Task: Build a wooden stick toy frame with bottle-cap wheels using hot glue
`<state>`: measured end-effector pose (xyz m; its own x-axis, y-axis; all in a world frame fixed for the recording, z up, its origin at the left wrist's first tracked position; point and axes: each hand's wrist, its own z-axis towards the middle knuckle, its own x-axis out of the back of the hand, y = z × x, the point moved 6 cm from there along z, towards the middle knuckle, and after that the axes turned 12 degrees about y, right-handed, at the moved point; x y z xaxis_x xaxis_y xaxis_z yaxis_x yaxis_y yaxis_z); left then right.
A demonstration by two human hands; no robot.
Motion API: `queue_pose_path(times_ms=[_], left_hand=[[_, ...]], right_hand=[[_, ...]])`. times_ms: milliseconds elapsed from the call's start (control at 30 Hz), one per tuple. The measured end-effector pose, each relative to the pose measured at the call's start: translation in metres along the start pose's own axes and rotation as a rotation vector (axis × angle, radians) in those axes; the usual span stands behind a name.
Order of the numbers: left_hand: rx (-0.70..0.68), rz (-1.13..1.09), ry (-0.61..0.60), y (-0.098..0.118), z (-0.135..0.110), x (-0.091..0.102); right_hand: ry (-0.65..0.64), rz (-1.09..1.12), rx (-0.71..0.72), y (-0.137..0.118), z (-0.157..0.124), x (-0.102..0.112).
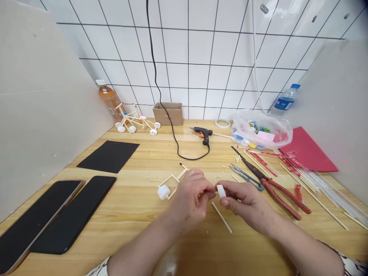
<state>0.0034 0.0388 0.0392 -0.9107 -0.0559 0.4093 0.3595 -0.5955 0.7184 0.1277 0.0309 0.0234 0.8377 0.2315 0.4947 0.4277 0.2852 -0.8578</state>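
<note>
Both hands meet over the middle of the wooden table (138,207). My right hand (247,205) pinches a small white bottle cap (220,190) between thumb and fingers. My left hand (191,199) is closed, its fingertips pressed against the cap's left side; whatever they hold is hidden. A thin wooden stick (221,217) lies on the table just below the hands. Left of my left hand lies a small frame of sticks (175,179) with a white cap wheel (163,192) on its near end.
Red-handled pliers (276,188) and small snips (247,177) lie right of the hands. Behind are a black glue gun (203,133), a bag of caps (260,132), loose sticks (313,184), red paper (309,151), a cardboard box (169,113), a stick model (136,122). Two phones (57,214) lie left.
</note>
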Motion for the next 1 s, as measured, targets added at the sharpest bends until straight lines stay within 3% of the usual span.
queue_pose_path(times_ms=[200, 400, 500, 700, 833, 1000], left_hand=[[0.129, -0.014, -0.004, -0.009, 0.001, -0.002], [0.491, -0.218, -0.076, -0.019, 0.003, 0.004], [0.578, -0.267, -0.154, -0.021, 0.001, 0.0], [0.411, -0.121, -0.006, -0.02, 0.001, 0.0], [0.303, -0.088, -0.003, -0.017, 0.0, -0.002], [0.283, -0.033, -0.003, -0.021, -0.003, -0.005]], right_hand=[[0.039, 0.066, -0.044, 0.012, 0.004, 0.001], [0.07, 0.197, -0.102, 0.026, 0.004, 0.005], [0.086, 0.216, -0.097, 0.026, 0.004, 0.007], [0.121, 0.131, -0.053, 0.018, 0.005, 0.004], [0.149, 0.074, -0.046, 0.014, 0.005, 0.0], [0.187, 0.114, -0.13, 0.019, 0.004, -0.002]])
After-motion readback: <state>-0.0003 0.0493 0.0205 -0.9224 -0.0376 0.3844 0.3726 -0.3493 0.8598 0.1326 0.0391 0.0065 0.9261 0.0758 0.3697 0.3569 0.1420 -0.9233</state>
